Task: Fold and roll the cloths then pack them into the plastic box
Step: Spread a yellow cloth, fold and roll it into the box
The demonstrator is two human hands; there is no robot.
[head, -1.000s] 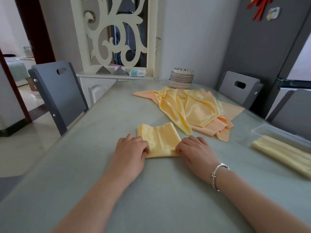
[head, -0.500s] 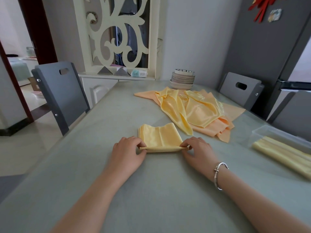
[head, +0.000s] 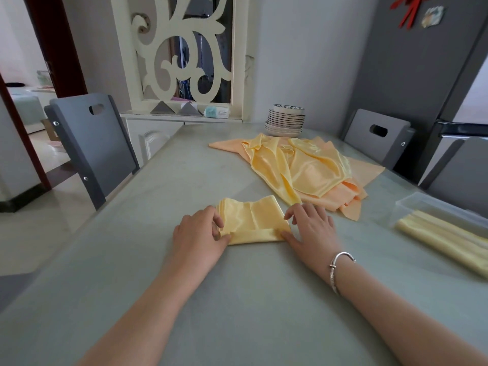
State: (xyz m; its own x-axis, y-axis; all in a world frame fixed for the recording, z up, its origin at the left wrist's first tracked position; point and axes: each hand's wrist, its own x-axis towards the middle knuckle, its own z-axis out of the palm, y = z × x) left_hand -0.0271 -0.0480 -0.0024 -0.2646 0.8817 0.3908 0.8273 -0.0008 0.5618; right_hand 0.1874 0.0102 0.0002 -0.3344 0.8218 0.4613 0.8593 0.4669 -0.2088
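The folded yellow satin cloth (head: 250, 223) is lying on the pale grey-green worktop (head: 237, 299), roughly midway between its left and right edges, and we are seeing its near edge turned up into a narrow first roll. We are watching the left hand (head: 198, 239) pinching the left end of that roll, its fingers curled round the fabric. The right hand (head: 311, 228) is holding the right end, its thumb pressing against the roll and its fingers bending over the cloth's right edge. A silver bangle (head: 339, 268) is sitting on the right wrist.

Farther along the worktop, toward its far right corner, we are seeing a loose heap of yellow and peach satin cloths (head: 298, 170), and behind it a stack of pale ceramic plates with a bowl on top (head: 285, 121) is standing at the far edge. At the right edge, a clear plastic box (head: 422, 204) is holding pale yellow rolled cloths (head: 443, 236). Grey chairs (head: 89, 146) are standing along both sides.
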